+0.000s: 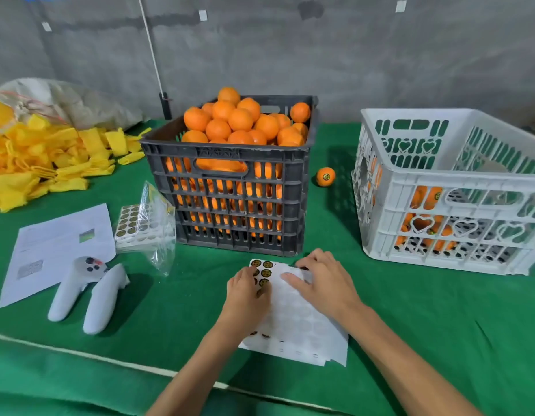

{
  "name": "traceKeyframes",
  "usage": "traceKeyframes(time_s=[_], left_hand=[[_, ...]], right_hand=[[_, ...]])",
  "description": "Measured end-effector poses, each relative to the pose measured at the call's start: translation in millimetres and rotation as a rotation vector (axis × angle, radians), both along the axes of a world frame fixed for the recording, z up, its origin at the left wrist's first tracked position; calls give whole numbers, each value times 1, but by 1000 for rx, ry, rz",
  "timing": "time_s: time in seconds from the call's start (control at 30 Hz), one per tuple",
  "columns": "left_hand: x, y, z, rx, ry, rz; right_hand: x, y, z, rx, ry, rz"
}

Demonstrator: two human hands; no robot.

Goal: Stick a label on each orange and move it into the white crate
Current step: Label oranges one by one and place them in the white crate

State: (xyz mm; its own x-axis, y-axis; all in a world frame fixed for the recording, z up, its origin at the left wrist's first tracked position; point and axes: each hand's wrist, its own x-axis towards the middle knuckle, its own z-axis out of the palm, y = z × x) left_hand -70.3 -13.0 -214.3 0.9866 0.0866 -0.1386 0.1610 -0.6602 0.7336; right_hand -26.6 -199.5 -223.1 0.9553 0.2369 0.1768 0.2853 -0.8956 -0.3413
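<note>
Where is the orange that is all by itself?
In the head view, the lone orange sits on the green table, right of centre, between the black crate and the white crate.

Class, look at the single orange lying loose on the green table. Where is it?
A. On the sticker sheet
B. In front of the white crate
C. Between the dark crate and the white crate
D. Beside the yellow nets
C: the loose orange lies on the cloth between the dark crate and the white crate.

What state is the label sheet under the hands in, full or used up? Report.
Mostly used up. The label sheet shows blank peeled circles across most of it; dark labels remain only near its top-left corner and by the left hand.
</note>
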Motion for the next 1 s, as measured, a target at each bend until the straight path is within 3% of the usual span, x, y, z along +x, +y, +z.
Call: traceKeyframes(time_s=[0.13,0.27,0.53,0.7,0.77,0.83,0.9,1.0], left_hand=[[-7,8,-1,168,-3,-122],[-14,7,5,348,-26,-33],[-22,-1,22,550,122,116],[-25,0,21,520,104,155],[-24,-1,22,470,104,144],[-22,-5,25,369,116,122],[-21,-8,26,248,113,113],[-24,-16,28,171,101,97]], right_hand=[[4,-12,9,-57,3,32],[3,-52,21,5,54,-66],[0,-112,46,-319,134,-510],[-3,-108,52,-312,149,-706],[-4,-98,55,-255,37,-677],[-5,-84,54,-152,-86,-476],[-9,-65,46,-42,31,-190],[-15,-44,24,-89,353,-88]])
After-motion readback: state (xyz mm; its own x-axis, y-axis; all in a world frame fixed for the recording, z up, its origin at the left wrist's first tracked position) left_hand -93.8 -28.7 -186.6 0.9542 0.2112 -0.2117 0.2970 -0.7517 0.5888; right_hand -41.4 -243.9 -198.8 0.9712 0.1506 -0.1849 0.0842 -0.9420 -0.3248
